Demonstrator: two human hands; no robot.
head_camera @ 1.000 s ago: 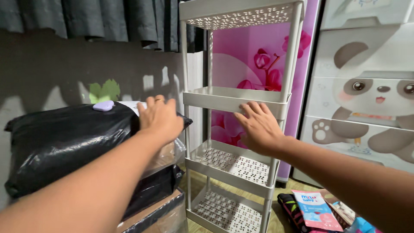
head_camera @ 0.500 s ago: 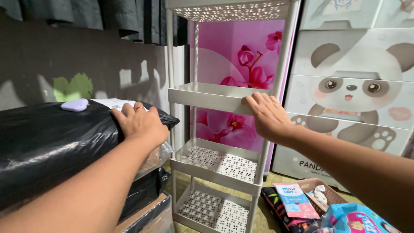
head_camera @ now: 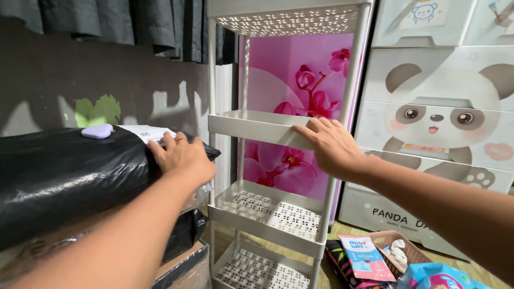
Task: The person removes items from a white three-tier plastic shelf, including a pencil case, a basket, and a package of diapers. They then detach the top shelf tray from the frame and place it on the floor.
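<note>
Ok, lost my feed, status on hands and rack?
Left hand flat on black bag. Right hand on white rack shelf edge. Rack close beside bag.

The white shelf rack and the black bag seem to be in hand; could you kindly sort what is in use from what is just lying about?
In hand:
- white shelf rack, its second tier's rim touched by the right hand
- black bag, with the left hand resting on it

Lying about:
- lilac pebble-shaped thing on the bag
- panda drawer cabinet
- brown basket on the floor
</note>
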